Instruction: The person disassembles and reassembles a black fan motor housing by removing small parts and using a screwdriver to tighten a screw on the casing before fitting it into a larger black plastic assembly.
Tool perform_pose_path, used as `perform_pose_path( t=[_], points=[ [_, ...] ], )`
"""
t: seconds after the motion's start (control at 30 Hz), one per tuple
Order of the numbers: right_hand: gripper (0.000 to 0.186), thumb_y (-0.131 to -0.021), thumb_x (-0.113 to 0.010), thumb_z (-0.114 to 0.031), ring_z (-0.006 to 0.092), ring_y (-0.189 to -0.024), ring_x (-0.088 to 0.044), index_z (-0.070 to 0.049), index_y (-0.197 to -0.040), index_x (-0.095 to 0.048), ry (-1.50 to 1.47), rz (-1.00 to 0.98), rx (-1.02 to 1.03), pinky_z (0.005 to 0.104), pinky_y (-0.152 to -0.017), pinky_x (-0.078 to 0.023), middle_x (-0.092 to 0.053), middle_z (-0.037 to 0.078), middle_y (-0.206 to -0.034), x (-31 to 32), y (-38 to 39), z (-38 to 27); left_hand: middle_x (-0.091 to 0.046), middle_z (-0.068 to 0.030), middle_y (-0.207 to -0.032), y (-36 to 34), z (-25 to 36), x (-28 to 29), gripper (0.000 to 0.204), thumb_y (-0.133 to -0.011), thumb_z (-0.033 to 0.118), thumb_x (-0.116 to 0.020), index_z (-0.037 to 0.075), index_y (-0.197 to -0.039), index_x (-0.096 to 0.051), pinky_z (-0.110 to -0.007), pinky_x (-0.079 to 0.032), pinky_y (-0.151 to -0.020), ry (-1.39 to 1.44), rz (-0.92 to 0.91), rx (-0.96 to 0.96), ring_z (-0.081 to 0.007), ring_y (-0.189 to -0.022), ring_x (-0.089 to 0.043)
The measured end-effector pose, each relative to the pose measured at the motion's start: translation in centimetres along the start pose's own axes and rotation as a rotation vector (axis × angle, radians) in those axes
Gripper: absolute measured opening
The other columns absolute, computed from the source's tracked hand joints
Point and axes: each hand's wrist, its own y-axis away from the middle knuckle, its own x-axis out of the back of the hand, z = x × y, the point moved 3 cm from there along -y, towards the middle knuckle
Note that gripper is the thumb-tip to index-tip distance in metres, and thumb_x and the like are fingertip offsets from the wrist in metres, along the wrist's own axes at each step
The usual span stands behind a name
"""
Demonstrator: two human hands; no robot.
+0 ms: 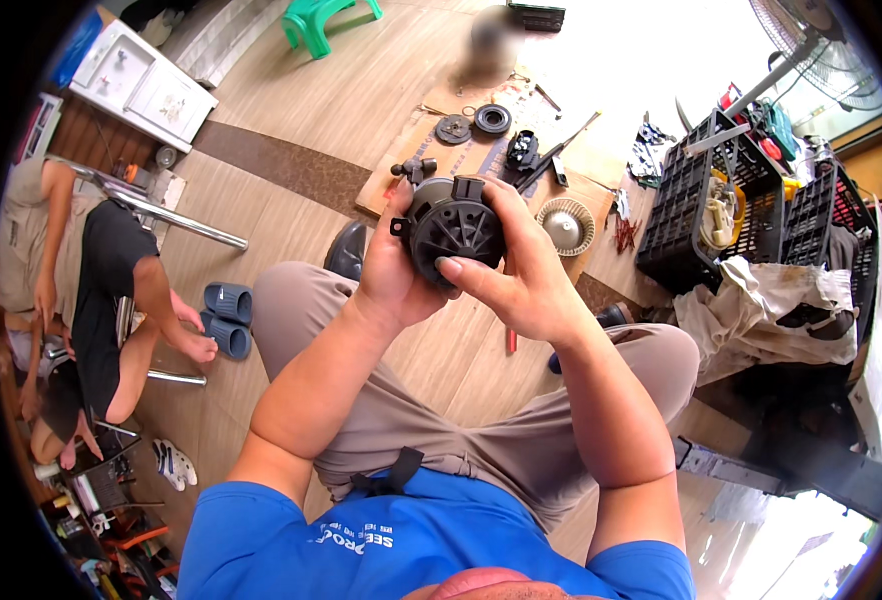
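Between both hands, above my knees, is a round black blower motor [451,232] with a ribbed end face and a small mounting tab on its left. My left hand [393,275] wraps round its left and lower side; some of those fingers are hidden beneath it. My right hand [523,268] grips the right side, thumb pressed on the ribbed face. A ball-ended hammer head [416,170] shows just beyond the motor. On the cardboard [386,185] ahead lie a pale squirrel-cage fan wheel [567,227], a black ring [492,120] and a dark disc-shaped part [453,130].
Black plastic crates [706,210] full of parts stand at the right, with a pale cloth [771,315] in front. A standing fan [806,50] is behind them. At left, people sit near blue slippers [228,320]. A green stool [323,22] stands far ahead.
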Motion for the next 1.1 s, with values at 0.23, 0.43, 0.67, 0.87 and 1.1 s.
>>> perform_pose_path(
  t=[0.23, 0.43, 0.67, 0.87, 1.1],
  points=[
    [0.078, -0.083, -0.079, -0.034, 0.0315, -0.129, -0.049, 0.004, -0.141, -0.043, -0.219, -0.044, -0.072, 0.0405, -0.110, -0.038, -0.050, 0.021, -0.136, 0.1, 0.0, -0.2, -0.063, -0.0131, -0.128, 0.5, 0.5, 0.1, 0.070, -0.102, 0.064, -0.030, 0.008, -0.137, -0.054, -0.043, -0.054, -0.098, -0.114, 0.074, -0.020, -0.0265, -0.115, -0.064],
    [0.071, -0.089, -0.075, -0.036, 0.0243, -0.117, -0.058, 0.002, -0.141, -0.044, -0.371, -0.001, -0.144, 0.0361, -0.104, -0.044, -0.060, 0.016, -0.124, -0.4, 0.0, 0.0, -0.065, -0.0114, -0.123, 0.8, 0.4, 1.0, 0.069, -0.100, 0.068, -0.030, 0.014, -0.137, -0.054, -0.041, -0.056, -0.093, -0.106, 0.077, 0.012, -0.0245, -0.111, -0.066],
    [0.052, -0.093, -0.071, -0.029, 0.0223, -0.107, -0.063, 0.001, -0.131, -0.052, -0.285, 0.098, -0.183, 0.0369, -0.096, -0.049, -0.066, 0.016, -0.113, -1.7, -0.2, 1.2, -0.061, -0.0126, -0.131, 0.9, 0.5, -0.1, 0.078, -0.099, 0.072, -0.023, 0.013, -0.142, -0.049, -0.047, -0.056, -0.095, -0.174, 0.194, 0.053, -0.0274, -0.118, -0.062],
    [0.041, -0.101, -0.061, -0.029, 0.0170, -0.098, -0.067, 0.004, -0.124, -0.054, -0.445, 0.236, -0.400, 0.0297, -0.086, -0.054, -0.069, 0.012, -0.108, -1.5, -0.5, 2.6, -0.055, -0.0142, -0.139, 1.0, 0.6, -1.9, 0.085, -0.095, 0.075, -0.031, 0.008, -0.148, -0.037, -0.053, -0.056, -0.095, -0.335, 0.139, -0.009, -0.0307, -0.124, -0.059],
    [0.051, -0.110, -0.036, -0.044, 0.0111, -0.102, -0.060, -0.003, -0.128, -0.060, -0.535, 0.131, -0.431, 0.0263, -0.090, -0.048, -0.067, 0.004, -0.114, -1.4, -0.4, 2.9, -0.067, -0.0122, -0.119, 1.3, 1.0, -0.8, 0.065, -0.097, 0.060, -0.051, 0.009, -0.137, -0.052, -0.046, -0.061, -0.080, -0.471, 0.241, 0.010, -0.0265, -0.102, -0.069]
  ],
)
